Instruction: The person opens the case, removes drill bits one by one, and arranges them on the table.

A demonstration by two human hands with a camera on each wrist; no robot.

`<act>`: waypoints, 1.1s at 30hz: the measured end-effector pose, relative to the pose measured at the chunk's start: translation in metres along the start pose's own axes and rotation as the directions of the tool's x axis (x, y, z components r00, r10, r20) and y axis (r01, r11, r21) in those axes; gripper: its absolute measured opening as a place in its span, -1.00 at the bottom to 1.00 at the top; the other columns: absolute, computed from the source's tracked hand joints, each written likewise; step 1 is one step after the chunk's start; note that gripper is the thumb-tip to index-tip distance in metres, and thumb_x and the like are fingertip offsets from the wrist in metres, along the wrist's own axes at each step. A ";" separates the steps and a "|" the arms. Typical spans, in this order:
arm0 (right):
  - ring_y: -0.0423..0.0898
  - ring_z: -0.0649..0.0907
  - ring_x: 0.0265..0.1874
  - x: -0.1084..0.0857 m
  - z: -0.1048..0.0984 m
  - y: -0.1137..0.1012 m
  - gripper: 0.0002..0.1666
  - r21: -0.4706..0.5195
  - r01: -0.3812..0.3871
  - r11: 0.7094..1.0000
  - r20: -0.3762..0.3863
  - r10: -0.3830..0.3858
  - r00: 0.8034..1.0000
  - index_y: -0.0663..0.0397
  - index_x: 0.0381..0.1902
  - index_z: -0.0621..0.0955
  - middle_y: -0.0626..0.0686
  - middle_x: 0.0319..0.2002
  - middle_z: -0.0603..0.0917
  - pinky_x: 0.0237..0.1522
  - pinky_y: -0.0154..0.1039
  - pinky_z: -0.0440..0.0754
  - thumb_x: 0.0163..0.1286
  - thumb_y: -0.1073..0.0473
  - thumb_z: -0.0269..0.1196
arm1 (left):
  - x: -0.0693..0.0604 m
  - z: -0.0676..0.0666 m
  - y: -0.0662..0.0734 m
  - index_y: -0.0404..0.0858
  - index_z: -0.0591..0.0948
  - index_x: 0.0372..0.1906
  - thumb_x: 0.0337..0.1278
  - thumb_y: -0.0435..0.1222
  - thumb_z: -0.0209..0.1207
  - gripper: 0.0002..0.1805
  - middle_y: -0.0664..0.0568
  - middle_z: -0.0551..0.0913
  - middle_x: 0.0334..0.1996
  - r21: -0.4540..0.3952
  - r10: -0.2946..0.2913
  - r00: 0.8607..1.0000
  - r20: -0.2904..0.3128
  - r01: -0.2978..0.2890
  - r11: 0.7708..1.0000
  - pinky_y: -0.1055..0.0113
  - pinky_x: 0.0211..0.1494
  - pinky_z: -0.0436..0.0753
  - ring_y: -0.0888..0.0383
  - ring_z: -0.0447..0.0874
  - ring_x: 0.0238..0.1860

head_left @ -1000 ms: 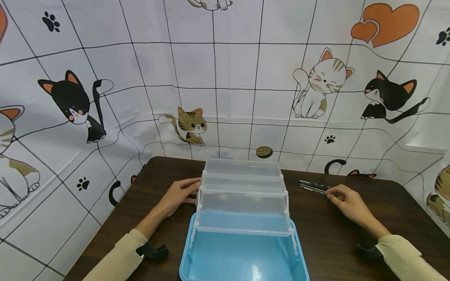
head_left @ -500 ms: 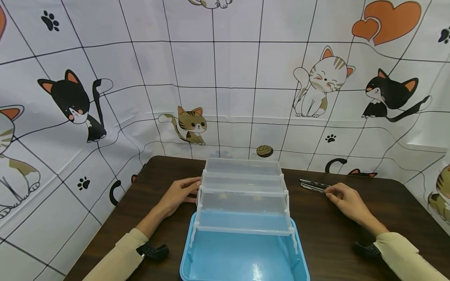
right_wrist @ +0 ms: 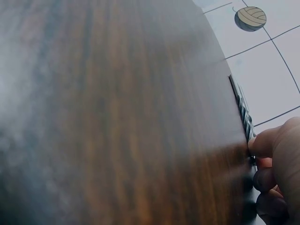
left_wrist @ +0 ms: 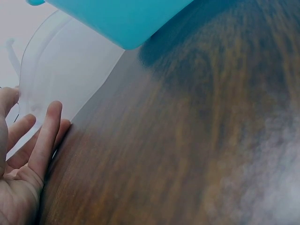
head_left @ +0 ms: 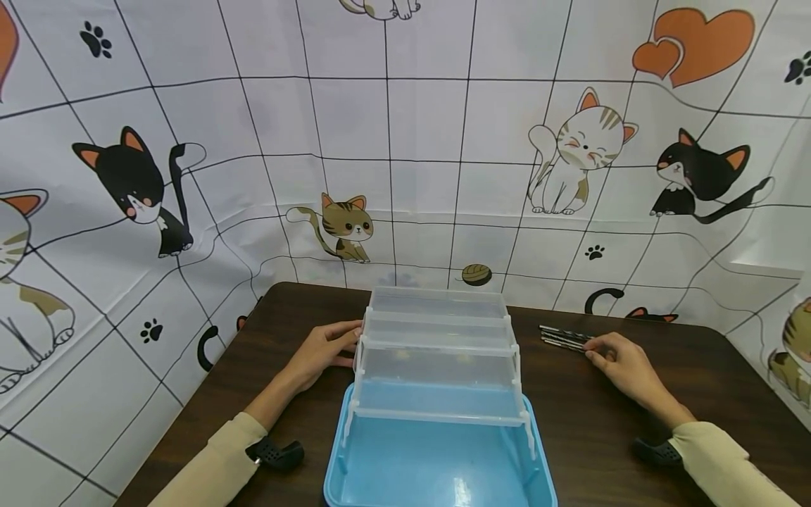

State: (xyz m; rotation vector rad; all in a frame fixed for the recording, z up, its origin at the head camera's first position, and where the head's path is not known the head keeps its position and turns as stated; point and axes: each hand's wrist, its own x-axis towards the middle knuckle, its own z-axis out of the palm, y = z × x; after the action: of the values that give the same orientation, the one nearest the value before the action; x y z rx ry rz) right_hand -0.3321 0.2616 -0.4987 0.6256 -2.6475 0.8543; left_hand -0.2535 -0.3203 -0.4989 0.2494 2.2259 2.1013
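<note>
A storage box with a light-blue base [head_left: 437,465] stands open, its clear plastic tiers [head_left: 437,366] stepping up toward the back. My left hand [head_left: 319,355] rests at the left side of those clear parts. In the left wrist view, its fairly straight fingers [left_wrist: 45,140] touch the edge of a clear plastic panel [left_wrist: 70,61] close to the tabletop. Right of the box, several thin drill bits [head_left: 560,338] lie side by side on the table. My right hand [head_left: 627,370] pinches their near ends between thumb and fingers; spiral flutes on the drill bits [right_wrist: 243,108] show in the right wrist view.
The dark wooden table [head_left: 589,436] reaches back to a white sheet [head_left: 424,127] printed with cats and grid lines. A black band [head_left: 275,454] sits on the left wrist, and another black band [head_left: 659,452] on the right.
My right hand has shifted slightly left along the drill bits, which look a little more bunched together. My left hand and the box have stayed in place.
</note>
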 end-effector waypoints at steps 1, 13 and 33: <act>-0.20 0.39 -0.58 0.000 0.000 0.000 -0.90 -0.001 -0.002 1.000 0.000 0.002 1.000 0.12 -0.12 0.74 0.06 -0.20 0.60 -0.59 -0.27 0.32 0.44 0.25 0.36 | 0.000 0.000 0.000 -0.29 0.49 0.42 0.48 -0.11 0.21 -0.44 -0.25 0.54 0.24 -0.001 0.001 1.000 0.000 -0.001 1.000 0.02 -0.06 0.75 -0.13 0.69 0.02; -0.20 0.38 -0.57 -0.001 0.000 0.000 -0.90 -0.014 -0.003 1.000 -0.009 0.003 1.000 0.10 -0.12 0.73 0.02 -0.25 0.59 -0.58 -0.27 0.31 0.44 0.24 0.36 | 0.001 0.001 0.002 -0.28 0.49 0.42 0.48 -0.11 0.21 -0.44 -0.24 0.54 0.25 0.003 -0.002 1.000 -0.006 0.002 1.000 0.03 -0.06 0.75 -0.12 0.68 0.02; -0.21 0.41 -0.58 0.028 -0.017 -0.058 -0.86 0.024 0.202 0.979 0.049 -0.203 0.978 0.03 -0.06 0.71 -0.12 -0.28 0.58 -0.59 -0.29 0.37 0.45 0.21 0.36 | 0.001 -0.001 -0.002 -0.25 0.50 0.41 0.48 -0.11 0.21 -0.46 -0.22 0.52 0.29 -0.004 0.005 1.000 -0.002 -0.005 1.000 0.03 -0.04 0.75 -0.11 0.68 0.05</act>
State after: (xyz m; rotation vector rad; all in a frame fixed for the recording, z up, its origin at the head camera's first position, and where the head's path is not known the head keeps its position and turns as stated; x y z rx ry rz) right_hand -0.3256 0.2204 -0.4466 0.9157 -2.5657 0.8146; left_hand -0.2549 -0.3214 -0.5006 0.2528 2.2251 2.1091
